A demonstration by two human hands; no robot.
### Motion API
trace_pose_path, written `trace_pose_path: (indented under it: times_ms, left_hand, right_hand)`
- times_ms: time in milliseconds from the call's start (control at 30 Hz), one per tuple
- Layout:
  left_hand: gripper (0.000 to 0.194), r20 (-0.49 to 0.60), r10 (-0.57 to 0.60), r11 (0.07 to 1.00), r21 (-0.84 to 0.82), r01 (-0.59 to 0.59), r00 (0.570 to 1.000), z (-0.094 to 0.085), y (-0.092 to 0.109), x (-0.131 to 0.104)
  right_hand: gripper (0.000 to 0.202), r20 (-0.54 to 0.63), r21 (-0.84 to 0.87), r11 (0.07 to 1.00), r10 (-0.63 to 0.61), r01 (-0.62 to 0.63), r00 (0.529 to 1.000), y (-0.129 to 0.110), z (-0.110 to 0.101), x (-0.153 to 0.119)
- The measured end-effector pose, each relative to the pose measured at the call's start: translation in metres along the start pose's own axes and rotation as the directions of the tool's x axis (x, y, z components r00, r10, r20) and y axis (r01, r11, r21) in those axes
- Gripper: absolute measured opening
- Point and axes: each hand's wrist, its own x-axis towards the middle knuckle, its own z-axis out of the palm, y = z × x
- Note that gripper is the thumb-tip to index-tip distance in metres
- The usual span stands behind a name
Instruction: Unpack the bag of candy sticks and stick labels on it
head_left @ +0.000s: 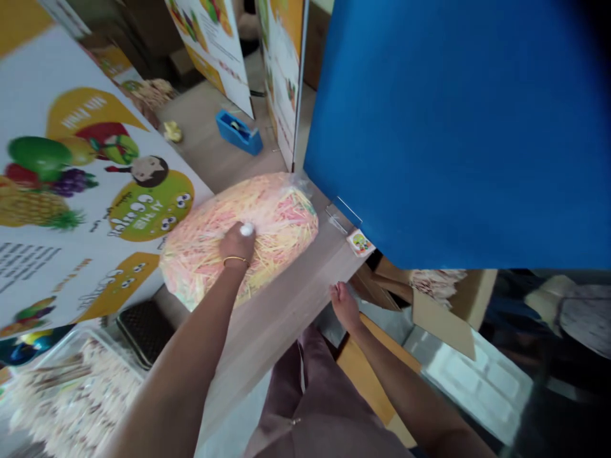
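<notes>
A clear plastic bag of pink and yellow shredded paper strips lies on its side on the wooden table. My left hand is closed on the top middle of the bag, where the plastic creases towards it. A small white spot shows at its thumb; whether this is a covering or gathered plastic I cannot tell. My right hand is at the table's near right edge, apart from the bag, fingers curled in and nothing visible in them.
A printed fruit display board stands at left, a large blue panel at right. Behind the bag sits a blue tape dispenser. A small printed box lies near the table corner. Below are an open carton and a plastic tub.
</notes>
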Motion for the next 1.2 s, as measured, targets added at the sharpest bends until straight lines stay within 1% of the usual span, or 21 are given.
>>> trace_pose_path:
  times_ms: [67, 133, 167, 200, 233, 300, 333, 367, 400, 467, 500, 533, 600, 633, 700, 767, 867, 967, 1033, 1100, 1200]
  left_hand:
    - [0.036, 0.046, 0.006, 0.998, -0.063, -0.003, 0.999, -0.005, 0.001, -0.001]
    - [0.037, 0.093, 0.024, 0.993, -0.114, -0.013, 0.995, -0.013, 0.000, 0.000]
    - [0.038, 0.119, 0.040, 0.989, -0.145, -0.023, 0.992, -0.017, -0.002, 0.001]
    - [0.040, 0.143, 0.061, 0.983, -0.178, -0.034, 0.988, -0.020, -0.003, 0.002]
    - [0.042, 0.165, 0.084, 0.976, -0.212, -0.047, 0.983, -0.024, -0.006, 0.002]
    - [0.045, 0.199, 0.134, 0.958, -0.278, -0.075, 0.971, -0.031, -0.011, 0.003]
    - [0.046, 0.213, 0.160, 0.947, -0.309, -0.088, 0.964, -0.033, -0.014, 0.003]
    - [0.046, 0.225, 0.183, 0.936, -0.338, -0.100, 0.957, -0.036, -0.018, 0.003]
    - [0.047, 0.237, 0.204, 0.925, -0.363, -0.108, 0.950, -0.037, -0.022, 0.002]
    - [0.047, 0.244, 0.260, 0.899, -0.415, -0.142, 0.934, -0.038, -0.030, -0.001]
    - [0.048, 0.224, 0.295, 0.883, -0.436, -0.175, 0.929, -0.037, -0.034, -0.004]
    - [0.047, 0.179, 0.327, 0.868, -0.446, -0.219, 0.928, -0.035, -0.038, -0.007]
    - [0.044, 0.033, 0.377, 0.850, -0.409, -0.332, 0.926, -0.030, -0.047, -0.017]
    - [0.042, -0.048, 0.396, 0.849, -0.362, -0.385, 0.917, -0.027, -0.052, -0.023]
    - [0.037, -0.185, 0.416, 0.856, -0.251, -0.452, 0.890, -0.021, -0.060, -0.039]
    - [0.036, -0.289, 0.417, 0.865, -0.165, -0.474, 0.862, -0.014, -0.069, -0.059]
    - [0.037, -0.400, 0.346, 0.904, -0.098, -0.415, 0.848, -0.005, -0.079, -0.088]
    - [0.037, -0.446, 0.276, 0.937, -0.073, -0.342, 0.851, 0.005, -0.085, -0.109]
    - [0.040, -0.457, 0.261, 0.944, -0.064, -0.324, 0.850, 0.011, -0.084, -0.114]
    - [0.044, -0.436, 0.273, 0.942, -0.060, -0.331, 0.857, 0.015, -0.079, -0.113]
    - [0.051, -0.371, 0.319, 0.930, -0.056, -0.364, 0.872, 0.018, -0.063, -0.106]
  right_hand:
    - [0.038, -0.042, 0.048, 0.997, -0.050, 0.052, 0.998, -0.030, -0.022, 0.022]
    - [0.040, -0.078, 0.154, 0.970, -0.179, 0.189, 0.981, -0.074, -0.042, 0.047]
    - [0.039, -0.066, 0.191, 0.946, -0.254, 0.262, 0.965, -0.100, -0.050, 0.061]
    - [0.037, -0.018, 0.202, 0.922, -0.332, 0.329, 0.943, -0.125, -0.054, 0.074]
    - [0.039, 0.055, 0.184, 0.908, -0.393, 0.377, 0.918, -0.150, -0.056, 0.086]
    - [0.059, 0.216, 0.092, 0.888, -0.460, 0.451, 0.861, -0.192, -0.050, 0.107]
    - [0.066, 0.278, 0.042, 0.872, -0.479, 0.488, 0.833, -0.207, -0.044, 0.115]
    - [0.068, 0.322, 0.002, 0.855, -0.491, 0.518, 0.810, -0.217, -0.037, 0.121]
    - [0.064, 0.342, -0.022, 0.843, -0.499, 0.538, 0.796, -0.223, -0.030, 0.126]
    - [0.045, 0.324, -0.004, 0.844, -0.507, 0.537, 0.799, -0.223, -0.019, 0.131]
    - [0.035, 0.294, 0.039, 0.852, -0.509, 0.522, 0.809, -0.220, -0.015, 0.132]
    - [0.028, 0.259, 0.098, 0.861, -0.507, 0.500, 0.822, -0.215, -0.013, 0.133]
    - [0.021, 0.197, 0.246, 0.858, -0.500, 0.451, 0.843, -0.205, -0.010, 0.134]
    - [0.020, 0.173, 0.318, 0.847, -0.493, 0.426, 0.853, -0.201, -0.008, 0.134]
    - [0.018, 0.126, 0.442, 0.817, -0.466, 0.371, 0.876, -0.195, -0.006, 0.134]
    - [0.019, 0.089, 0.514, 0.791, -0.435, 0.333, 0.896, -0.191, -0.003, 0.134]
    - [0.021, 0.052, 0.559, 0.773, -0.393, 0.300, 0.918, -0.184, -0.002, 0.130]
    - [0.023, 0.026, 0.573, 0.770, -0.359, 0.280, 0.933, -0.173, -0.003, 0.124]
    - [0.022, 0.018, 0.560, 0.776, -0.360, 0.289, 0.933, -0.164, -0.006, 0.118]
    - [0.024, 0.019, 0.545, 0.779, -0.379, 0.308, 0.925, -0.157, -0.009, 0.113]
    - [0.030, 0.032, 0.537, 0.778, -0.407, 0.328, 0.913, -0.149, -0.011, 0.106]
